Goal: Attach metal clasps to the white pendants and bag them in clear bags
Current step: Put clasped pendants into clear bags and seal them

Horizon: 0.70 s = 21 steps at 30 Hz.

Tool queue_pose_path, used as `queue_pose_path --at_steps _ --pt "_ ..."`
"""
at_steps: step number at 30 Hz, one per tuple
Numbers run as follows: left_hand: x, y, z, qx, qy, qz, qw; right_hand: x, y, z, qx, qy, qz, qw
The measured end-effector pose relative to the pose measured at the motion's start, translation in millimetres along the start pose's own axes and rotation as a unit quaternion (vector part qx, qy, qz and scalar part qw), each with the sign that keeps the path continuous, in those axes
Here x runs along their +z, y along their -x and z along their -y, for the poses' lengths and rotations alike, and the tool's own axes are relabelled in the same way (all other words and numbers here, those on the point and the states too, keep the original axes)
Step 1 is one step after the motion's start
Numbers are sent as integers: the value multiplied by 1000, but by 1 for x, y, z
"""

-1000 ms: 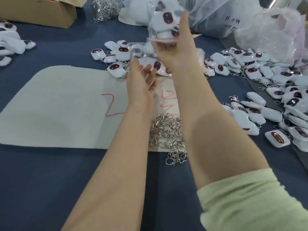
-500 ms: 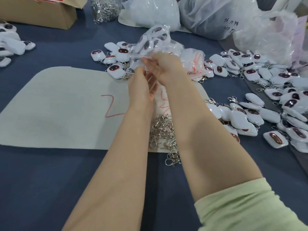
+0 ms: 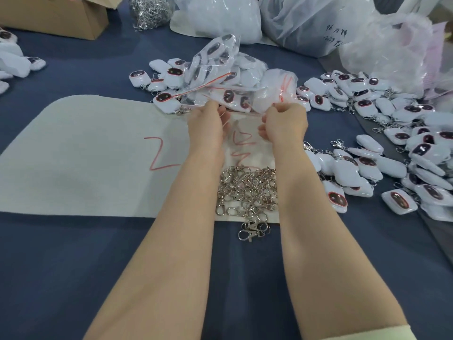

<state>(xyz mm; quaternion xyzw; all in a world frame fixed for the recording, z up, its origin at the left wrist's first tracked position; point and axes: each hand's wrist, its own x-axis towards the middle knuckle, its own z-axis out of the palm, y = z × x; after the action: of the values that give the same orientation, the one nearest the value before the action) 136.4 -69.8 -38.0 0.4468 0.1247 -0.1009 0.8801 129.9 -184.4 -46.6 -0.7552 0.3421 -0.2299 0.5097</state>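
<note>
The head camera showed the pale mat (image 3: 85, 155), marked with red scrawls, lying on the blue cloth (image 3: 73, 266) as the work patch. Both arms reached forward side by side to the mat's far edge. There the left hand (image 3: 208, 123) pinched one end of the mouth of a clear bag (image 3: 242, 105). The right hand (image 3: 285, 121), fingers curled tight, pinched the other end, so the mouth was stretched flat between them. That taut, two-ended hold looked meant for pressing the red zip strip closed, though the fingertips themselves were hidden behind the hands. Inside the bag, just past the mat's far edge, lay white pendants (image 3: 230, 96) with their dark faces up.

Other filled bags (image 3: 210, 62) were heaped just beyond it, further from the mat, probably put there to keep finished work out of the way. The metal clasps (image 3: 247, 190) sat in a heap on the mat's near edge, between the forearms, within easy reach for the next fitting. One or two had spilled off the mat onto the cloth. Right of the mat, loose pendants (image 3: 362, 168) were spread out, several with clasps showing, seemingly waiting to be bagged. A cardboard box (image 3: 61, 20) stood well beyond the mat's far left corner, and big plastic sacks (image 3: 316, 25) stood beyond its far right.
</note>
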Motion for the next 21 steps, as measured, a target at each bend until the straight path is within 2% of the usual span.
queue_pose_path --at_steps 6,12,18,21 --pt "0 0 1 10 -21 0 1000 10 -8 4 2 -22 -14 1000" --pt "1 0 2 14 -29 5 999 8 -16 5 -5 18 -21 1000" --pt "1 -1 3 19 -50 3 999 3 -17 -2 48 -63 65 995" --pt "1 -1 3 18 -53 2 998 -2 -16 0 64 -79 83 991"
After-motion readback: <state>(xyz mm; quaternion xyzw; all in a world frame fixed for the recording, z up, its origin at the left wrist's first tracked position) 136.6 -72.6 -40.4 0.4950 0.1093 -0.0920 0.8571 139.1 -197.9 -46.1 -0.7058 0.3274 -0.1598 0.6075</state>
